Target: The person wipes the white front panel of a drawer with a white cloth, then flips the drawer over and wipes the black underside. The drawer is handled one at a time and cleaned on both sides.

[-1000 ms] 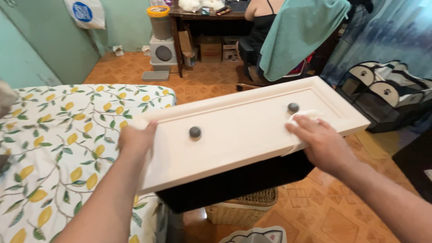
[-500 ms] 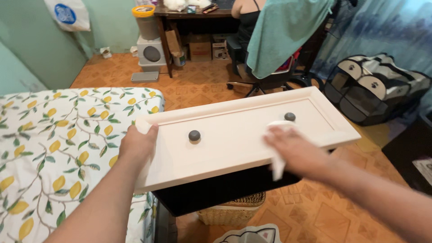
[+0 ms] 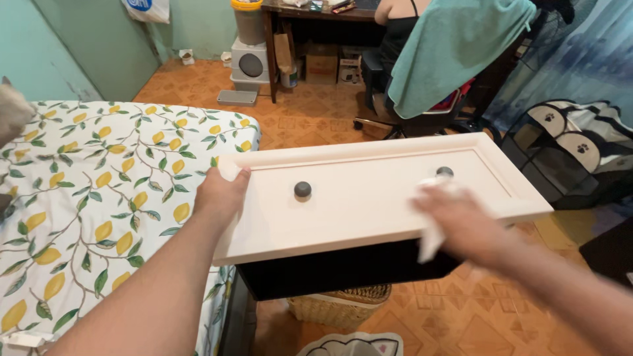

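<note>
The left hand point(image 3: 221, 196) grips the near-left corner of a cream drawer front point(image 3: 369, 198), fingers curled over the edge, thumb on top — it bears the panel, which lies face up and tilted slightly; under it hangs the dark drawer box point(image 3: 343, 267), just below both hands. The right hand point(image 3: 461, 221) lies flat on the panel's right part, palm down, pressing a white cloth point(image 3: 432, 240) against the surface; the hand is blurred, and a corner of the cloth droops over the near edge of the panel. Between the hands sits one round dark knob point(image 3: 302, 189); a second knob point(image 3: 444, 171) shows just beyond the right hand's fingertips, nearly touching the cloth. Left of the left hand — a bed with a lemon-print sheet point(image 3: 99, 191); below the drawer, near the floor, a woven basket point(image 3: 339, 306) on orange patterned tiles point(image 3: 316, 115). Well beyond both hands another person sits at a dark desk point(image 3: 310, 13), on a chair draped with a teal towel point(image 3: 455, 46); far right of the right hand stands a grey pet carrier point(image 3: 580, 155).
</note>
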